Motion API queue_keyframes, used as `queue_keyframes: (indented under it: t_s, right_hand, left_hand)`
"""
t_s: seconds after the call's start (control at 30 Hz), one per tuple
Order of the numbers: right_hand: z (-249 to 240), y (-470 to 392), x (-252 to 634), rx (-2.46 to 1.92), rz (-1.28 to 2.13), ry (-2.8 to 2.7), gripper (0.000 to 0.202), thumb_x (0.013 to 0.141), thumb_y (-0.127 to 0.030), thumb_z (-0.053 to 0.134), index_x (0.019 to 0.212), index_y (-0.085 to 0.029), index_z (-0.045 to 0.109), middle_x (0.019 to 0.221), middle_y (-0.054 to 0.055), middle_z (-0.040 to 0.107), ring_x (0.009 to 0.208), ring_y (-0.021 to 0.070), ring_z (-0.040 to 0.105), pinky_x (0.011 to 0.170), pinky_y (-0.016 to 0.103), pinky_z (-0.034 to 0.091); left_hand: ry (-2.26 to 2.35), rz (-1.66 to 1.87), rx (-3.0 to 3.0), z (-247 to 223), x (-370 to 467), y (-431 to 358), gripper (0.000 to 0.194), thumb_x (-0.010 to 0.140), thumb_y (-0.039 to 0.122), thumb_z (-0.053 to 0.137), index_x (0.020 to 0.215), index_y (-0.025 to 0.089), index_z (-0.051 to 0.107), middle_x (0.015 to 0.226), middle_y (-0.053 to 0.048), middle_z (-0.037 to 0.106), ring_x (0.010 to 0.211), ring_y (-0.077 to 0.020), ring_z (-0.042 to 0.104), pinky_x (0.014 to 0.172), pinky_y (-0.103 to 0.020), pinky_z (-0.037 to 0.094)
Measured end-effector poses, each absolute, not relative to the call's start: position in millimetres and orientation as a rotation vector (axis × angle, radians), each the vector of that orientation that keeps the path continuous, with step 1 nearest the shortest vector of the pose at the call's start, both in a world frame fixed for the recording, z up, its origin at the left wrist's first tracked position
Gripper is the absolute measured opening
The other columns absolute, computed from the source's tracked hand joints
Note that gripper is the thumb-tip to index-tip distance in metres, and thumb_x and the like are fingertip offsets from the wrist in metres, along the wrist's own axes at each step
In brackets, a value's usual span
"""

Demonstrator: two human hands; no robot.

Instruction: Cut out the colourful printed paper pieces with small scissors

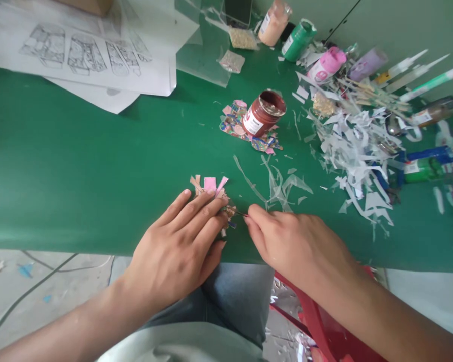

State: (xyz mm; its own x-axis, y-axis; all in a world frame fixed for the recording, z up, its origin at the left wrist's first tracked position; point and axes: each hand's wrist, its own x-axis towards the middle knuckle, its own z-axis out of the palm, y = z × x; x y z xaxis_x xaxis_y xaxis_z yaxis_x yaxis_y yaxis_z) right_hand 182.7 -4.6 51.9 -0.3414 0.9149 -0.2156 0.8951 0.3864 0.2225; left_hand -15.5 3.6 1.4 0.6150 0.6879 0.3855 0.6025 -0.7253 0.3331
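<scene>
My left hand (181, 241) lies flat, fingers together, pressing on a small pile of pink and tan paper pieces (210, 186) near the front edge of the green table (79, 166). My right hand (297, 241) pinches a thin dark tool (240, 213) whose tip points at the pile under my left fingers. An open brown paint jar (263, 113) stands farther back on a patch of coloured paper scraps (234, 123). Clear plastic slivers (279, 186) lie just beyond my right hand.
White paper shavings (358, 146) cover the right side, among paint bottles (297, 37), tubes and glue syringes (430, 80). Printed sketch sheets (86, 55) lie at the back left, with clear plastic sheet (203, 50) beside them. A red chair (316, 322) is beneath my right arm.
</scene>
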Motion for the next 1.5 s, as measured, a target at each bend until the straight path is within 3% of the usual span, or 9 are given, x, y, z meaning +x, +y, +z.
queue_keyframes:
  t_s: [0.2, 0.43, 0.63, 1.03, 1.3, 1.5]
  right_hand:
    - [52.6, -7.4, 180.1, 1.587, 0.170, 2.356, 0.024, 0.097, -0.024, 0.040, 0.076, -0.021, 0.052, 0.046, 0.001, 0.058, 0.035, 0.0177, 0.056, 0.043, 0.027, 0.008]
    - [62.3, -1.8, 171.9, 1.433, 0.129, 2.226, 0.019, 0.091, -0.007, 0.042, 0.082, -0.018, 0.055, 0.045, 0.002, 0.057, 0.038, 0.0158, 0.059, 0.041, 0.029, 0.007]
    - [66.1, 8.2, 175.1, 1.365, 0.021, 2.222, 0.017, 0.090, -0.005, 0.044, 0.084, -0.016, 0.057, 0.049, 0.002, 0.059, 0.043, 0.0160, 0.064, 0.040, 0.028, 0.011]
    - [61.3, 3.8, 182.0, 1.339, 0.035, 2.313, 0.015, 0.086, -0.005, 0.049, 0.081, -0.017, 0.055, 0.042, 0.001, 0.055, 0.034, 0.0193, 0.057, 0.039, 0.028, 0.009]
    - [50.0, 0.9, 190.1, 1.386, 0.105, 2.444, 0.019, 0.092, -0.015, 0.044, 0.079, -0.017, 0.057, 0.038, 0.000, 0.050, 0.029, 0.0190, 0.051, 0.039, 0.027, 0.006]
    - [40.3, -2.0, 213.4, 1.729, -0.100, 2.628, 0.030, 0.100, -0.032, 0.038, 0.079, -0.020, 0.056, 0.046, -0.001, 0.057, 0.035, 0.0164, 0.054, 0.039, 0.026, 0.021]
  left_hand:
    - [1.085, 0.736, 2.682, 0.9, -15.5, 3.7, 0.031, 0.092, 0.023, 0.054, 0.120, 0.017, 0.065, 0.136, -0.007, 0.063, 0.128, -0.0264, 0.057, 0.114, -0.045, 0.041]
    - [1.087, 0.710, 2.691, 2.0, -14.8, 3.8, 0.034, 0.093, 0.024, 0.053, 0.124, 0.017, 0.064, 0.135, -0.005, 0.063, 0.127, -0.0256, 0.057, 0.115, -0.045, 0.039]
    - [1.091, 0.709, 2.705, 2.2, -14.9, 3.9, 0.035, 0.093, 0.025, 0.053, 0.125, 0.016, 0.064, 0.135, -0.006, 0.064, 0.127, -0.0258, 0.058, 0.114, -0.044, 0.040]
    - [1.104, 0.710, 2.664, 1.7, -17.0, 2.3, 0.038, 0.090, 0.024, 0.056, 0.127, 0.016, 0.063, 0.134, -0.008, 0.064, 0.127, -0.0266, 0.057, 0.115, -0.044, 0.040]
    - [1.165, 0.703, 2.625, 2.7, -28.1, 2.2, 0.041, 0.089, 0.026, 0.060, 0.129, 0.017, 0.061, 0.135, -0.011, 0.063, 0.128, -0.0295, 0.055, 0.111, -0.045, 0.042]
    - [1.190, 0.733, 2.580, 7.7, -24.4, 4.0, 0.032, 0.090, 0.030, 0.060, 0.118, 0.016, 0.064, 0.127, -0.012, 0.066, 0.119, -0.0288, 0.060, 0.104, -0.045, 0.045]
